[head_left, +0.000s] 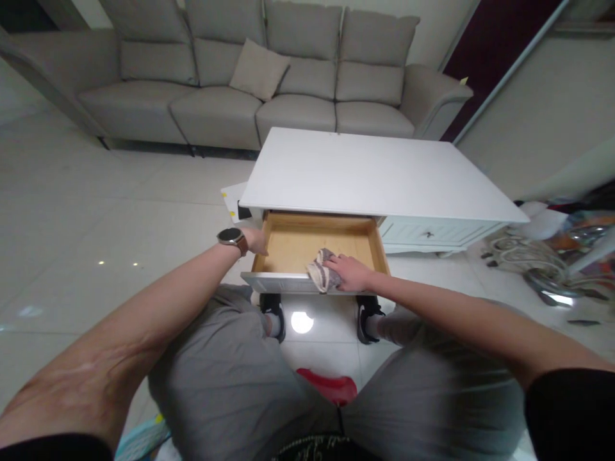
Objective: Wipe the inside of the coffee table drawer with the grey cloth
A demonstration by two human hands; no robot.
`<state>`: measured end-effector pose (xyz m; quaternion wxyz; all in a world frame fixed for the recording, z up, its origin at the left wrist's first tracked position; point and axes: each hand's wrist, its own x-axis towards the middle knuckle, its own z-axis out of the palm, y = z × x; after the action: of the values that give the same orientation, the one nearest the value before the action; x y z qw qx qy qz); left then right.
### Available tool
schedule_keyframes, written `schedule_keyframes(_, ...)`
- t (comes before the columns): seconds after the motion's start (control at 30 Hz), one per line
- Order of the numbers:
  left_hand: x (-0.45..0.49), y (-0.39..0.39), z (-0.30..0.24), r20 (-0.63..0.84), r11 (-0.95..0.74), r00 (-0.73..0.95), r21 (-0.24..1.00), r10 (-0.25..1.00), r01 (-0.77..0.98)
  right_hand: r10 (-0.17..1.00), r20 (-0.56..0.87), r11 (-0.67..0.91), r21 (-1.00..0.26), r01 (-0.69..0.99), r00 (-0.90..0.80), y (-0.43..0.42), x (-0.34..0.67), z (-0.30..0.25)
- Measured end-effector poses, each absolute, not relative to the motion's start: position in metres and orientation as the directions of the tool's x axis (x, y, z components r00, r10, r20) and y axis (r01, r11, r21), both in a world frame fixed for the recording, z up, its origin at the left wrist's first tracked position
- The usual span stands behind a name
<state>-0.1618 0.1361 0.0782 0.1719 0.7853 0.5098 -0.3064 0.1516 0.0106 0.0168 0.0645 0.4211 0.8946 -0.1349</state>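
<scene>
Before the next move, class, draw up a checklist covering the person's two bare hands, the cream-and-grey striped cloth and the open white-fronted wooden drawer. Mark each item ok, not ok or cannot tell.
1. White-fronted wooden drawer pulled out from the white rectangular table: ok.
2. Right hand on the cream-and-grey striped cloth, at the drawer's front edge: ok.
3. Left hand at the drawer's left side: ok.
4. Firmness of the left hand's hold: cannot tell.
5. Cloth damp or dry: cannot tell.
6. Neighbouring white drawer with metal knob shut: ok.

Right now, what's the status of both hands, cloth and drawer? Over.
Left hand at left side of open drawer. Right hand on striped cloth at drawer's front edge. White tabletop above drawer's far end; shoes below.
</scene>
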Motion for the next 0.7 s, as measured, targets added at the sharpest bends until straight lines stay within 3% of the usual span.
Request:
schedule_keyframes(0.17, -0.158, 0.132, 0.058, -0.816, -0.430, 0.284, 0.048, 0.504, 0.902, 0.777, -0.377, 0.492, -0.135, 0.860, -0.503, -0.011, 0.272, 0.021)
schedule_keyframes(0.37, -0.166, 0.138, 0.025, -0.872, -0.411, 0.276, 0.096, 0.405, 0.906, 0.774, -0.394, 0.488, -0.127, 0.863, -0.496, -0.012, 0.313, 0.019)
schedule_keyframes(0.53, -0.169, 0.145, 0.017, -0.831, -0.478, 0.279, 0.018, 0.481, 0.878, 0.769, -0.399, 0.492, -0.130, 0.861, -0.500, 0.008, 0.310, 0.016)
schedule_keyframes(0.7, -0.172, 0.151, 0.028, -0.659, -0.516, 0.357, -0.056, 0.663, 0.855, 0.838, -0.345, 0.449, -0.002, 0.893, -0.422, 0.036, 0.312, 0.009)
